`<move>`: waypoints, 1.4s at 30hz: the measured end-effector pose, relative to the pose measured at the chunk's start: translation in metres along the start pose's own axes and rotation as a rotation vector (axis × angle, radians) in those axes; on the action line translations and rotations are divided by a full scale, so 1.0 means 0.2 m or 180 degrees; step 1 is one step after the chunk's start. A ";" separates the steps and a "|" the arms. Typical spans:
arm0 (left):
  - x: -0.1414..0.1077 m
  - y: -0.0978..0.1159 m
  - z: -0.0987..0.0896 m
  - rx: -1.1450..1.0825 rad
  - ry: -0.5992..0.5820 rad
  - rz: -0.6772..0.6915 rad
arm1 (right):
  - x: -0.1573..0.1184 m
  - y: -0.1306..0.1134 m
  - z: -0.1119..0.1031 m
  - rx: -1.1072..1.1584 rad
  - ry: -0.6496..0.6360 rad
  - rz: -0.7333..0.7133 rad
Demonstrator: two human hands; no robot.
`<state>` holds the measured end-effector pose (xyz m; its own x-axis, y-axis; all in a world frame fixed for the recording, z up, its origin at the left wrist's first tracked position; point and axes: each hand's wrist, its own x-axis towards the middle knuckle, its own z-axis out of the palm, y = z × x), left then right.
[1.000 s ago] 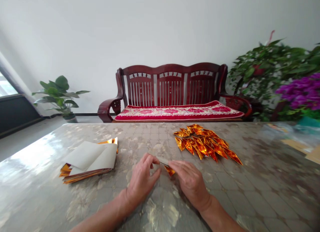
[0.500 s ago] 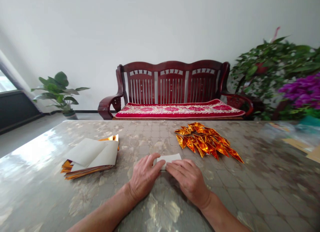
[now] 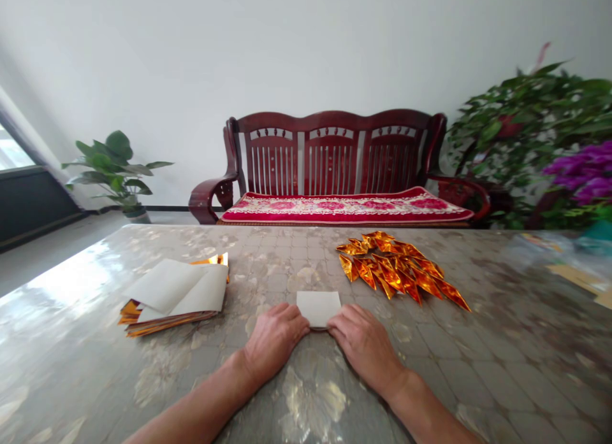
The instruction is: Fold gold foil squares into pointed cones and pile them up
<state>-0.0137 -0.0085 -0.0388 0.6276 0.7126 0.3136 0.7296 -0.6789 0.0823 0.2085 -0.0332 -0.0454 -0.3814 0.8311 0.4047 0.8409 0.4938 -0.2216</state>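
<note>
A small folded piece of paper (image 3: 318, 307), pale side up, lies on the table between my hands. My left hand (image 3: 280, 329) is closed at its near left corner, fingertips pressed together on the edge. At the near right corner my right hand (image 3: 361, 336) pinches the paper's edge in the same way. To the left sits a stack of paper sheets (image 3: 176, 291), whitish on top with orange-gold foil showing at the edges. Several folded, pointed gold foil pieces (image 3: 396, 265) are grouped beyond my right hand.
The table (image 3: 268, 259) has a glossy floral cover. Clear plastic and brown card (image 3: 576, 278) lie at its right end. Behind it stands a dark red wooden bench (image 3: 329, 157) with a red patterned cushion. A potted plant (image 3: 119, 170) is at left; leafy plants (image 3: 521, 125) fill the right.
My hands have moved apart, from on top of the paper to its two near corners. More of the paper's pale surface shows now. The view has shifted slightly.
</note>
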 end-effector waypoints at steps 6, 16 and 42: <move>0.01 0.01 -0.03 -0.0640 -0.0168 -0.0527 | 0.02 -0.02 -0.02 0.0063 -0.0129 0.0208; 0.05 0.01 -0.04 -0.1063 -0.0456 -0.1427 | 0.04 0.01 -0.02 0.0027 -0.0188 0.0349; 0.12 0.02 -0.09 -0.0660 -0.0849 -0.1752 | 0.09 -0.02 -0.02 -0.0239 -0.0365 0.0909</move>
<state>-0.0016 0.0030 -0.0138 0.2421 0.9677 -0.0704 0.9132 -0.2028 0.3535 0.1998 -0.0218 -0.0348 -0.1629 0.9590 0.2320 0.9446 0.2194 -0.2440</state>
